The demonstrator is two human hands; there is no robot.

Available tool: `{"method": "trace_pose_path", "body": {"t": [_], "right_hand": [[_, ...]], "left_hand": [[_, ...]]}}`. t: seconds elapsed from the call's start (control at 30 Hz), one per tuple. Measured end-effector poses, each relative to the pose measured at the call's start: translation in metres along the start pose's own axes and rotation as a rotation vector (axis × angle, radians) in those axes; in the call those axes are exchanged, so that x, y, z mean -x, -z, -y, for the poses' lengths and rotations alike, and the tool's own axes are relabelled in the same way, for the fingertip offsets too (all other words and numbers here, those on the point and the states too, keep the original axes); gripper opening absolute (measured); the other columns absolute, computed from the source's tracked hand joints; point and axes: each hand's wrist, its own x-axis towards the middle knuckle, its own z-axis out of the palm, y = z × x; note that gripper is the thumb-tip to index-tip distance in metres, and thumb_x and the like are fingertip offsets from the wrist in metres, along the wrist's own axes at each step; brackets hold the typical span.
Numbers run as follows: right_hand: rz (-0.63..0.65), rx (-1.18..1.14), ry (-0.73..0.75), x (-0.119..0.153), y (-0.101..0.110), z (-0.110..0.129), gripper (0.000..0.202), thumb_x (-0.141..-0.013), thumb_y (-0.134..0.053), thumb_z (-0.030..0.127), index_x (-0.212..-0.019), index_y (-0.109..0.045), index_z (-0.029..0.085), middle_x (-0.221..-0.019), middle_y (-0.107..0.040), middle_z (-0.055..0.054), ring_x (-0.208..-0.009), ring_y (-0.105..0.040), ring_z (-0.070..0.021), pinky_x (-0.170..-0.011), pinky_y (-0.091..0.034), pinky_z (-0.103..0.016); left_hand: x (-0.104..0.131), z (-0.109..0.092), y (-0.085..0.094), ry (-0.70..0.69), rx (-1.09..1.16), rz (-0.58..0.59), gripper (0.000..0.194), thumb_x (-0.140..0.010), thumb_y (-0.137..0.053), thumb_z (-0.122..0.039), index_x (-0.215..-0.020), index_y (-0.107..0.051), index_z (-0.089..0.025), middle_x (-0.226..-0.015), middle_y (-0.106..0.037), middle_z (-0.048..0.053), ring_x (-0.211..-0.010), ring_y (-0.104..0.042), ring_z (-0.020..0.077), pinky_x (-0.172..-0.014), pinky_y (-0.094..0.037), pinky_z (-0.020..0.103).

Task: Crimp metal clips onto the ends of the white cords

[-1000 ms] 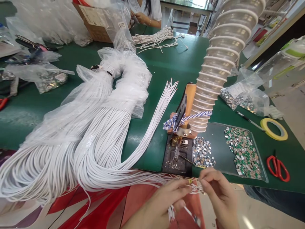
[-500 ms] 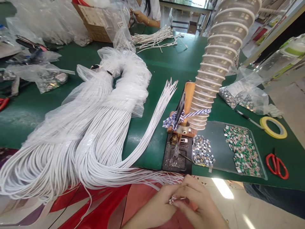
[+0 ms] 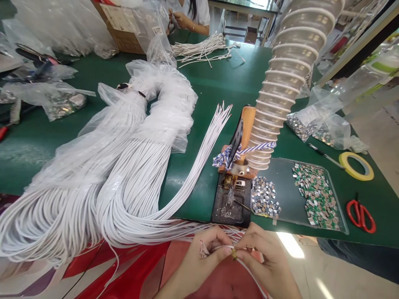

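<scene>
Over the table's front edge, my left hand [image 3: 199,265] and my right hand [image 3: 268,259] meet with their fingertips pinched. Both grip a thin white cable [image 3: 252,275], which trails down below my right hand. Between the fingertips a small yellowish piece [image 3: 234,254] sits against the cable; its kind is unclear. Curled in my left fingers is a little bunch of whitish-pink ends [image 3: 204,249], partly hidden. Behind the hands a big bundle of white cables [image 3: 134,199] lies partly in clear plastic, with a loose strand group [image 3: 202,166] fanning up.
A soldering stand [image 3: 232,199] with a wooden handle is beneath a ribbed clear hose [image 3: 280,79]. To its right lie a tray [image 3: 285,172] of small metal connectors and green boards, red scissors [image 3: 360,216], yellow tape [image 3: 355,166] and a pen [image 3: 326,155]. Another person's hands [image 3: 183,20] are at the back.
My left hand has risen and opened out beside the right. The white cable and yellowish piece now show between my fingertips. The view has shifted slightly.
</scene>
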Motion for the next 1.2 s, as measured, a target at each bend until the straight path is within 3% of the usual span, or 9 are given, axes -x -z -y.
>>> {"method": "trace_pose_path", "body": {"t": [0.17,0.37,0.47,0.57,0.7,0.83,0.97,1.07,1.2], "right_hand": [[0.015,-0.025,0.008,-0.002,0.001,0.003,0.013,-0.088,-0.065,0.012,-0.083,-0.071,0.023,-0.073,-0.065,0.0,-0.067,-0.059,-0.015,-0.06,-0.044,-0.024],[0.059,-0.132,-0.075,-0.004,0.001,0.008,0.019,-0.078,-0.06,0.007,-0.065,-0.059,0.021,-0.063,-0.053,0.003,-0.062,-0.053,-0.0138,-0.056,-0.037,-0.024],[0.062,-0.053,-0.083,-0.005,0.006,0.011,0.02,-0.079,-0.056,0.008,-0.064,-0.055,0.022,-0.064,-0.053,0.002,-0.061,-0.053,-0.0149,-0.055,-0.038,-0.025],[-0.021,0.085,-0.097,-0.008,0.019,0.004,0.018,-0.089,-0.053,0.016,-0.074,-0.059,0.022,-0.07,-0.058,-0.001,-0.063,-0.055,-0.017,-0.056,-0.041,-0.027],[-0.237,0.37,-0.104,-0.025,0.045,-0.024,0.013,-0.094,-0.055,0.025,-0.084,-0.063,0.022,-0.076,-0.06,-0.003,-0.069,-0.058,-0.0195,-0.061,-0.043,-0.029],[-0.247,0.54,-0.12,-0.048,0.06,-0.053,0.008,-0.093,-0.056,0.026,-0.092,-0.064,0.023,-0.087,-0.063,-0.005,-0.082,-0.061,-0.0244,-0.071,-0.045,-0.033],[-0.221,0.569,-0.057,-0.061,0.06,-0.062,0.011,-0.091,-0.055,0.023,-0.083,-0.061,0.024,-0.086,-0.065,-0.006,-0.084,-0.06,-0.0257,-0.074,-0.046,-0.035],[-0.237,0.563,-0.046,-0.06,0.06,-0.059,0.014,-0.09,-0.055,0.021,-0.077,-0.06,0.024,-0.08,-0.066,-0.004,-0.079,-0.058,-0.0245,-0.07,-0.045,-0.034],[-0.276,0.415,-0.087,-0.047,0.062,-0.044,0.011,-0.093,-0.057,0.025,-0.089,-0.067,0.024,-0.085,-0.068,-0.005,-0.076,-0.06,-0.0226,-0.066,-0.046,-0.033]], "left_hand": [[0.004,-0.001,0.002,-0.181,-0.177,-0.038,0.033,-0.086,-0.069,-0.046,-0.079,-0.071,-0.014,-0.075,-0.073,0.007,-0.071,-0.066,0.0179,-0.066,-0.05,0.024],[0.008,-0.012,0.0,-0.388,-0.39,0.082,0.022,-0.094,-0.061,-0.03,-0.083,-0.072,-0.014,-0.08,-0.077,0.01,-0.075,-0.071,0.0192,-0.07,-0.052,0.023],[0.005,-0.014,-0.002,-0.39,-0.425,0.105,0.018,-0.093,-0.063,-0.028,-0.086,-0.073,-0.014,-0.084,-0.078,0.01,-0.08,-0.072,0.0197,-0.074,-0.052,0.023],[0.003,-0.013,-0.001,-0.369,-0.412,0.163,0.028,-0.097,-0.056,-0.031,-0.083,-0.074,-0.015,-0.085,-0.078,0.011,-0.082,-0.072,0.0198,-0.077,-0.052,0.024],[0.006,-0.008,0.004,-0.286,-0.5,0.271,0.029,-0.098,-0.051,-0.034,-0.089,-0.072,-0.017,-0.076,-0.073,0.006,-0.067,-0.065,0.0162,-0.065,-0.047,0.023],[0.009,-0.003,0.005,-0.233,-0.564,0.331,0.041,-0.099,-0.043,-0.053,-0.094,-0.066,-0.019,-0.077,-0.07,0.004,-0.071,-0.06,0.0171,-0.068,-0.045,0.024],[0.004,0.0,0.001,-0.29,-0.454,0.305,0.06,-0.1,-0.029,-0.059,-0.079,-0.066,-0.017,-0.076,-0.07,0.006,-0.073,-0.062,0.0172,-0.074,-0.045,0.026],[-0.001,0.001,-0.002,-0.273,-0.341,0.248,0.055,-0.098,-0.041,-0.058,-0.08,-0.072,-0.015,-0.08,-0.075,0.009,-0.074,-0.066,0.0179,-0.072,-0.047,0.025],[-0.005,-0.003,-0.002,-0.27,-0.293,0.151,0.046,-0.096,-0.052,-0.052,-0.082,-0.077,-0.015,-0.088,-0.079,0.011,-0.082,-0.072,0.0209,-0.077,-0.051,0.028]]}}
